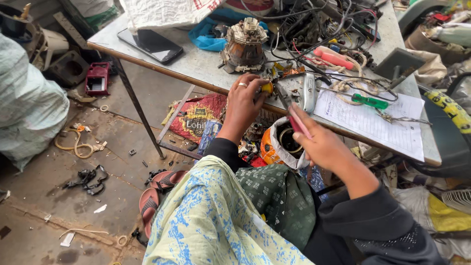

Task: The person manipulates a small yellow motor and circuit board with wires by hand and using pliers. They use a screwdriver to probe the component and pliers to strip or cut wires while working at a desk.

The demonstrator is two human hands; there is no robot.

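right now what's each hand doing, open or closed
Left hand: closed on a small yellow part at the table edge.
Right hand: closed on a red-handled tool.

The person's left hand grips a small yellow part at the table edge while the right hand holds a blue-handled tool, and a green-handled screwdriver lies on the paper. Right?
Not quite. In the head view the tool in the right hand has a pink-red handle, not blue. The left hand does grip the small yellow part at the table edge, and the green-handled screwdriver lies on the paper.
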